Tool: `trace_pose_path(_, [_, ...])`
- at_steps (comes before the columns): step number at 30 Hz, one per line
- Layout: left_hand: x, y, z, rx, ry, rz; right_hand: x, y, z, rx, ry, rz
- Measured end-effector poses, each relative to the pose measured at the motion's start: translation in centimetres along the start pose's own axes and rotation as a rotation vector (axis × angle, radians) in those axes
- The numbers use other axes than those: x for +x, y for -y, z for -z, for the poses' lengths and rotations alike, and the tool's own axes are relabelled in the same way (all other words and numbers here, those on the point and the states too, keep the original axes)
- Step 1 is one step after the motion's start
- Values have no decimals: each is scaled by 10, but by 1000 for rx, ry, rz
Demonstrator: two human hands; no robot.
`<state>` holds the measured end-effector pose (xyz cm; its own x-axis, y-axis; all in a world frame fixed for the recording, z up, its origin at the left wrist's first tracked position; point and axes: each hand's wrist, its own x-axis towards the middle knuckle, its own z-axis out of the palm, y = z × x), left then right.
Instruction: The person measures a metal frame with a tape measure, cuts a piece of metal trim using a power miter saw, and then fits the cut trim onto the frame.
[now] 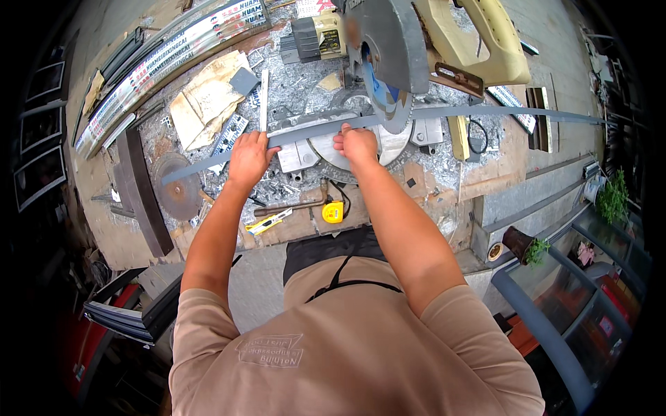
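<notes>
A long grey metal profile (479,111) lies across the bed of a mitre saw (402,66) and runs out past both sides. My left hand (250,158) is closed around it left of the saw bed. My right hand (357,147) has its fingers curled at the profile's near edge, close to the left of the saw blade (397,118); its grip is partly hidden. The blade's lower edge reaches down to the profile. A narrow pale strip (264,97) stretches away from just beyond my left hand.
Metal shavings cover the bench. Near its front edge lie a yellow tape measure (333,211), a utility knife (269,222) and a metal rod (288,207). A loose round saw blade (177,188) and a dark brown profile (142,191) are at left. Wrapped profiles (166,62) line the back left.
</notes>
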<state>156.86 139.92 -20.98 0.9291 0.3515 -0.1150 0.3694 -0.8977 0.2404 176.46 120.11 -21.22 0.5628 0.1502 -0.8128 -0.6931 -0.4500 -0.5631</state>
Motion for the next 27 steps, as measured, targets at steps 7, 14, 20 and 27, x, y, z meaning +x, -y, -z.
trace_pose_path(7, [4,-5,0,51,151,78,2,-4,0,21,21,17])
trace_pose_path(14, [4,-6,-2,59,130,94,-8,1,71,-1,169,-53])
trace_pose_path(20, [1,-4,-5,52,132,106,-70,184,192,227,-248,508])
trace_pose_path(27, [2,-8,2,48,153,109,-198,350,147,-757,-213,1131])
